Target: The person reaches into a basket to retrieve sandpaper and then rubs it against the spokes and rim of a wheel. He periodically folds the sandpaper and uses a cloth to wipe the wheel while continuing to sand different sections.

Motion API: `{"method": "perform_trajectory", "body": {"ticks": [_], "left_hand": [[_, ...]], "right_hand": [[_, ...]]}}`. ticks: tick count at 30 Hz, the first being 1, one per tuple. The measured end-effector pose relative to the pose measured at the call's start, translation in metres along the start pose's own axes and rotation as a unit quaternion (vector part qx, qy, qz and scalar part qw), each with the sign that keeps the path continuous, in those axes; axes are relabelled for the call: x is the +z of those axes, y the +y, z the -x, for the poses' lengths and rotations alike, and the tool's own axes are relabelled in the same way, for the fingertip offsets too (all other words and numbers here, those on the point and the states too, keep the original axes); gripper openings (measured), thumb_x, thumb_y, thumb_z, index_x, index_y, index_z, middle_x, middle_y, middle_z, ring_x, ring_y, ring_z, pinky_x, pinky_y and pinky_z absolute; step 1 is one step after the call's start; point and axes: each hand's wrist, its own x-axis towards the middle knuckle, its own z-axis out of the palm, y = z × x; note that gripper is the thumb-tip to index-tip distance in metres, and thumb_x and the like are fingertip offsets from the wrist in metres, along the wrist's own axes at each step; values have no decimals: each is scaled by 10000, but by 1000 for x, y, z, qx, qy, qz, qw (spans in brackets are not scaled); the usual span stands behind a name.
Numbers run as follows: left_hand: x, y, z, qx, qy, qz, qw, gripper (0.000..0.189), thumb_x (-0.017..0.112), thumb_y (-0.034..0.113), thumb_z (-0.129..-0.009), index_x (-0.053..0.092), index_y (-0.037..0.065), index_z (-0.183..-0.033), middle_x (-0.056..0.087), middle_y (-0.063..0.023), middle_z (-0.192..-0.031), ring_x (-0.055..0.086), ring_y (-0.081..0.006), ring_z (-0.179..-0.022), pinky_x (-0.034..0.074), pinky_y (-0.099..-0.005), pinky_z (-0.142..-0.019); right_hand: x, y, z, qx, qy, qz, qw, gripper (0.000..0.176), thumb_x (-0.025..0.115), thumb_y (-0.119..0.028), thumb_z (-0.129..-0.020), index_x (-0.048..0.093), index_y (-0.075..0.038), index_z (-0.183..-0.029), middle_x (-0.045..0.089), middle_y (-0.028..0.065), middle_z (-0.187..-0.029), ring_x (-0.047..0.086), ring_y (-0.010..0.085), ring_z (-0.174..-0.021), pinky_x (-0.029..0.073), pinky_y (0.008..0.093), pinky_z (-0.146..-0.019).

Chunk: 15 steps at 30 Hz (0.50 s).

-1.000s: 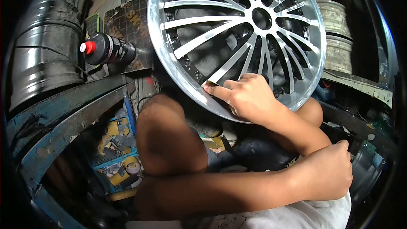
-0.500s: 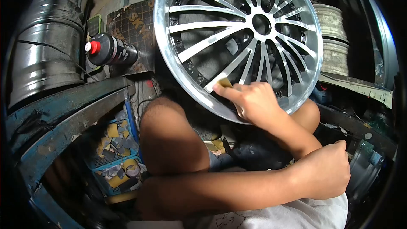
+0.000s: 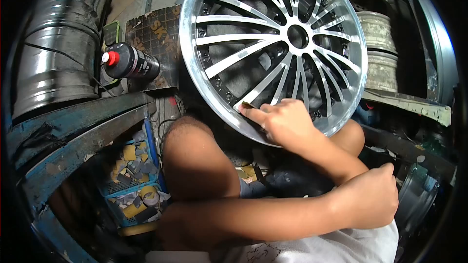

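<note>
A multi-spoke alloy wheel [image 3: 195, 58] with bright spoke faces and a polished rim leans in front of my knees. My right hand [image 3: 285, 122] pinches a small folded piece of sandpaper [image 3: 247, 103], pressed by the fingertips against the outer end of a lower-left spoke [image 3: 261, 87]. Only a thin edge of the sandpaper shows. My left arm crosses low over my lap. At its end my left hand [image 3: 368, 197] is closed beside my right forearm; its fingers are turned away, so whatever they hold is hidden.
A black bottle with a red cap [image 3: 131, 62] stands on a dark printed board [image 3: 153, 34]. Blue baskets [image 3: 114, 187] hold sandpaper scraps. Metal wheel barrels [image 3: 58, 53] line the left, more rims [image 3: 380, 70] the right. A worn metal frame [image 3: 78, 134] runs beside my knee.
My right hand has slid slightly down and left along the spoke toward the rim with the sandpaper. The left hand stays closed in nearly the same place.
</note>
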Motion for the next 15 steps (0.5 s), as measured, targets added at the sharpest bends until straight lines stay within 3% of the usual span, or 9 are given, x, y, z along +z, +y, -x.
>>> {"method": "perform_trajectory", "body": {"ticks": [3, 5, 9, 11, 13, 15], "left_hand": [[2, 4, 3, -2, 0, 0, 1000, 222, 658, 243, -852, 743, 47, -792, 688, -31, -723, 624, -204, -681, 433, -355, -704], [4, 4, 6, -4, 21, -12, 1000, 222, 659, 251, -834, 726, 44, -792, 681, -46, -729, 620, -211, -678, 471, -373, -746], [-11, 6, 16, -9, 28, -6, 1000, 194, 661, 231, -809, 695, 42, -776, 646, -46, -713, 617, -210, -681, 481, -372, -748], [-19, 2, 18, -17, 34, -20, 999, 183, 663, 222, -800, 681, 43, -766, 631, -46, -709, 617, -210, -685, 483, -361, -739], [-23, 3, 22, -34, 49, -31, 998, 176, 664, 217, -795, 671, 45, -757, 619, -46, -706, 619, -211, -689, 484, -348, -730], [-24, -1, 26, -32, -4, -55, 998, 168, 667, 217, -793, 675, 49, -786, 634, -47, -728, 624, -204, -698, 485, -337, -714]], "right_hand": [[10, 1, -3, 7, 52, -36, 998, 420, 605, -159, -903, 735, -205, -1300, 671, 25, -701, 686, 206, -558, 530, 374, -526], [0, -2, 4, 23, 11, -14, 1000, 522, 645, -149, -829, 727, -240, -1337, 648, 13, -702, 651, 234, -537, 525, 364, -535], [6, 4, -1, 10, 36, -22, 999, 501, 602, -156, -885, 716, -261, -1362, 645, 9, -695, 661, 221, -531, 514, 365, -494], [-3, -2, 1, 19, -19, 26, 999, 526, 595, -154, -883, 695, -263, -1388, 657, 13, -697, 671, 221, -543, 525, 358, -505], [4, -1, -7, 16, 22, -10, 1000, 526, 600, -156, -879, 695, -255, -1386, 668, 14, -701, 677, 219, -549, 522, 361, -496], [4, 0, 0, 18, 15, -7, 1000, 525, 609, -160, -873, 697, -249, -1382, 672, 16, -703, 674, 225, -546, 514, 365, -492]]}}
